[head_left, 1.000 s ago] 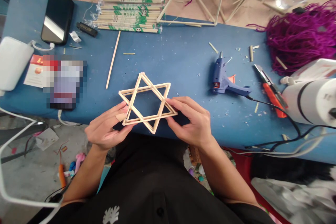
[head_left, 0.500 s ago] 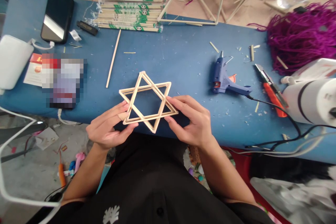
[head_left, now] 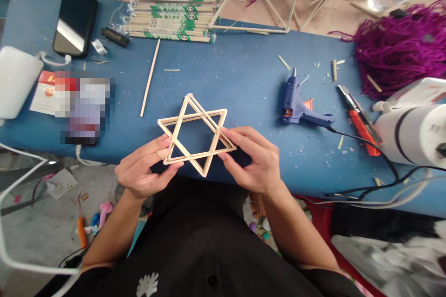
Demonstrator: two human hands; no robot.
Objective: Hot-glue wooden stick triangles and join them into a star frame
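Observation:
Between my two hands is a six-pointed star frame (head_left: 178, 126) made of pale wooden sticks, doubled in layers. My left hand (head_left: 144, 167) grips its lower left corner, fingers on the outer side and thumb below. At the right corner, my right hand (head_left: 256, 158) pinches the star between thumb and fingers. The star is over the near edge of the blue table, slightly tilted. Beyond it on the table lies a single loose stick (head_left: 150, 78). A blue glue gun (head_left: 292, 100) rests on its side to the right of the star.
Wrapped chopstick packs (head_left: 170, 16) lie at the back, near a larger stick frame (head_left: 249, 29). On the right are a red utility knife (head_left: 362, 125), purple yarn (head_left: 397, 51), a white cylindrical object (head_left: 407, 132) and cables. Phones and a white power bank (head_left: 17, 83) sit left.

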